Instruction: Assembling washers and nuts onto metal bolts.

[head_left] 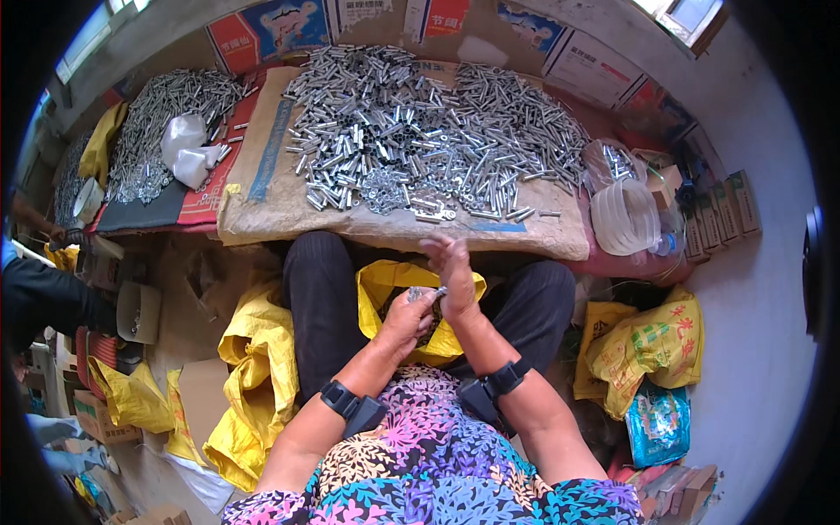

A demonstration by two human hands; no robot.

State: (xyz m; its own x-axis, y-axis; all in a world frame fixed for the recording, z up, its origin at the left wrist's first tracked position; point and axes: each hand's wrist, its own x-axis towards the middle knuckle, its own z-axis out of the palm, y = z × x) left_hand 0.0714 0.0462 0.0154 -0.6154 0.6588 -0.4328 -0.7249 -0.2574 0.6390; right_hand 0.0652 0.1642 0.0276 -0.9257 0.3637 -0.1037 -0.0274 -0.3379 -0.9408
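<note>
Over the open yellow sack (374,282) between my knees, my two hands come close together. My left hand (408,320) is closed around small shiny metal parts (420,295), which look like washers or nuts; the fingers hide most of them. Beside it, my right hand (457,282) has its fingers stretched out, and its thumb side is against the end of a short metal piece that juts from the left hand. Just beyond my hands, a pile of loose washers (382,190) lies near the table's front edge, with a great heap of metal anchor sleeves (420,122) behind it.
Brown sacking (262,214) covers the table. A second metal heap (166,114) lies at the left, near a white plastic container (184,136). A clear plastic tub (625,219) stands at the right. Yellow sacks (254,376) flank my legs. Another person's dark-clothed leg (52,297) shows far left.
</note>
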